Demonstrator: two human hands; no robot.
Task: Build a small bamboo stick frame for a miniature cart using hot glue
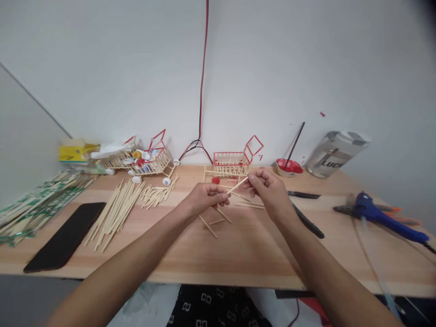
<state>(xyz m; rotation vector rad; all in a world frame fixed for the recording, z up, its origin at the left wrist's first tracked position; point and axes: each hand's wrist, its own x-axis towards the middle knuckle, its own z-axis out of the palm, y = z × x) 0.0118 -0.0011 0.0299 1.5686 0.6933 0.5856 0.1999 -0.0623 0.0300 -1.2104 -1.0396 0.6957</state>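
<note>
Both my hands pinch one thin wooden stick (237, 185) above the middle of the wooden table (238, 254). My left hand (204, 199) grips its lower left end, fingers closed. My right hand (267, 188) holds the upper right end, also closed. A few short loose sticks (213, 222) lie on the table just below my hands. Behind them stands a small basket-like stick model with red edges (235, 162), and a small red cap (215, 180) sits in front of it.
A pile of long sticks (116, 211) and a black phone (64, 236) lie at left, with packaged chopsticks (37, 204) beyond. Another stick model (146, 156) holds bottle caps. At right: red paint dish (289, 166), black cutters (306, 220), blue glue gun (384, 215), a silver can (335, 154).
</note>
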